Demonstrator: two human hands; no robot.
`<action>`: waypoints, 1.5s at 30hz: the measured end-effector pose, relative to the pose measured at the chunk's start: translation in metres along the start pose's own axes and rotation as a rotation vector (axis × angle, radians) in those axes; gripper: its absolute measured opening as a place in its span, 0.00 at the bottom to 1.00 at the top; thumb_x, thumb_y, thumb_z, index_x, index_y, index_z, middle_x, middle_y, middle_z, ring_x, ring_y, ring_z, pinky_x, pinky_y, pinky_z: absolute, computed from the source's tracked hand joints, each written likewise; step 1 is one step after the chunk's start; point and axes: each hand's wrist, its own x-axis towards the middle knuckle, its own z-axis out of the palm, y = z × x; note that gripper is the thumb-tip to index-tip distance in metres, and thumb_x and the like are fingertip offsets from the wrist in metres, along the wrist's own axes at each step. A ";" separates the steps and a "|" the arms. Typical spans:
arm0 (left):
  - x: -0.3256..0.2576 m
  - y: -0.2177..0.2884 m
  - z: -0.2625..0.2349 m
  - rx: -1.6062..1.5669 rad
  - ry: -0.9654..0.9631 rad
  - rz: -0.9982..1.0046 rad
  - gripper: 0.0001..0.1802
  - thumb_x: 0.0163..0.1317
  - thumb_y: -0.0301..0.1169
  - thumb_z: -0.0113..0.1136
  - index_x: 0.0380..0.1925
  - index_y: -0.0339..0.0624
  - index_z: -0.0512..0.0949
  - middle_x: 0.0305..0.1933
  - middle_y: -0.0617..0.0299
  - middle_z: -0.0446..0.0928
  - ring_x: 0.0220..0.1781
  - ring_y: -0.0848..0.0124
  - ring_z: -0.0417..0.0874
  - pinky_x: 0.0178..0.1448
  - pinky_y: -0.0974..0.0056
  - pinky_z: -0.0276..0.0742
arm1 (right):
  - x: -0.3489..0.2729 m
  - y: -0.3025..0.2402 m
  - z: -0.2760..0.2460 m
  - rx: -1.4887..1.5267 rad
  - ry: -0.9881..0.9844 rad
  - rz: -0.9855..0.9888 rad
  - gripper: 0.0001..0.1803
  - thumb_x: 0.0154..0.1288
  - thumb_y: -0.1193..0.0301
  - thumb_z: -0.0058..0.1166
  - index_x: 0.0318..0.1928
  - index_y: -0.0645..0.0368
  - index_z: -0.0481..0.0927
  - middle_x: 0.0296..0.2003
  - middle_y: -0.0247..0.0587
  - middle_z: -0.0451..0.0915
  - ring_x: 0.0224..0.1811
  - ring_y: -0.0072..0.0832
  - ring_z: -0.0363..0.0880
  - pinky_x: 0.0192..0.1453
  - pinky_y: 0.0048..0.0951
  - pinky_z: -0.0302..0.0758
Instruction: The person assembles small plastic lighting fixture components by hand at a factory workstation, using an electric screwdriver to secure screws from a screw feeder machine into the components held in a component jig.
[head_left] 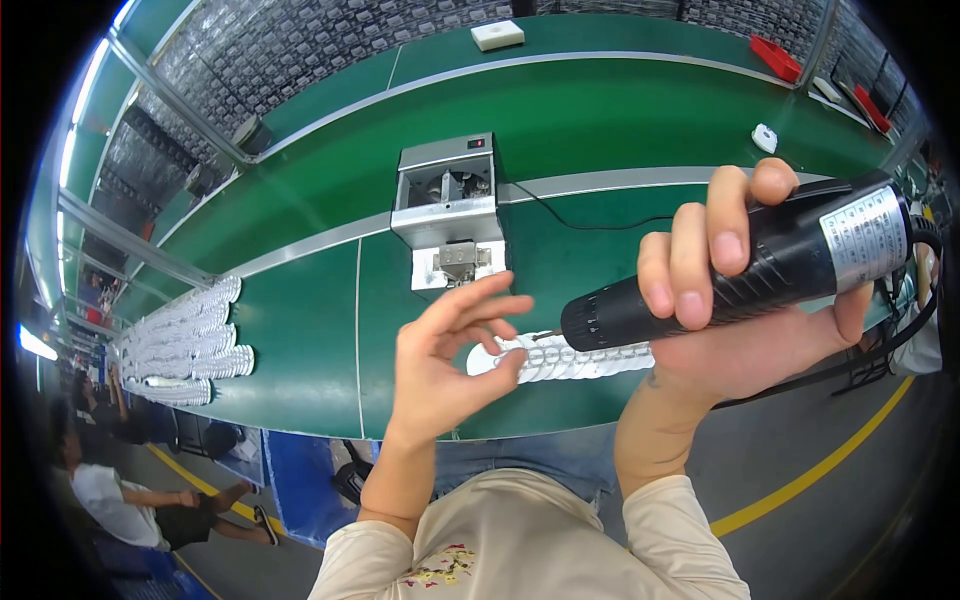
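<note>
My right hand (pixel 705 260) is wrapped round a black electric screwdriver (pixel 690 280), which lies slanted with its thin bit pointing left. Close to the bit's tip is my left hand (pixel 455 345), its fingers bent and apart, the thumb lower than the rest; I see nothing in it. Beneath both hands, a row of white round pieces (pixel 575 362) overlaps along the green bench (pixel 300 330). The right hand and the tool hide its right end. Just beyond my left fingers stands a grey metal machine (pixel 447 195) with a small block at its front.
More white round pieces (pixel 190 335) lie in long rows at the bench's left. A black cable (pixel 590 225) runs right from the machine. A white part (pixel 764 138), a pale block (pixel 497 36) and a red bin (pixel 775 60) are farther back. Another person (pixel 130 505) sits at lower left.
</note>
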 end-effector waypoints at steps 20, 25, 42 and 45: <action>0.115 -0.092 -0.085 -0.455 0.157 -0.119 0.35 0.56 0.25 0.52 0.66 0.46 0.58 0.68 0.56 0.58 0.66 0.57 0.63 0.67 0.55 0.62 | 0.018 0.018 -0.016 -0.108 0.436 -0.086 0.43 0.51 0.35 0.37 0.43 0.69 0.72 0.23 0.43 0.74 0.17 0.30 0.73 0.21 0.27 0.72; 0.122 -0.107 -0.113 -0.524 0.161 -0.181 0.36 0.54 0.29 0.51 0.67 0.49 0.58 0.66 0.54 0.61 0.64 0.55 0.67 0.65 0.54 0.65 | 0.025 0.032 -0.018 -0.183 0.378 -0.177 0.30 0.65 0.46 0.33 0.39 0.65 0.70 0.21 0.36 0.71 0.14 0.18 0.68 0.20 0.19 0.65; 0.132 -0.159 -0.103 -0.782 0.201 -0.186 0.36 0.43 0.28 0.54 0.59 0.38 0.66 0.60 0.48 0.67 0.60 0.52 0.69 0.63 0.48 0.67 | 0.034 0.063 -0.042 -0.139 0.509 -0.187 0.39 0.58 0.40 0.29 0.40 0.68 0.73 0.19 0.41 0.73 0.15 0.27 0.71 0.20 0.26 0.70; 0.136 -0.167 -0.091 -0.810 0.276 -0.161 0.37 0.45 0.25 0.49 0.62 0.44 0.65 0.62 0.50 0.67 0.61 0.53 0.70 0.63 0.51 0.68 | 0.036 0.060 -0.047 -0.148 0.521 -0.254 0.41 0.58 0.38 0.28 0.40 0.67 0.73 0.20 0.42 0.73 0.15 0.29 0.71 0.20 0.27 0.69</action>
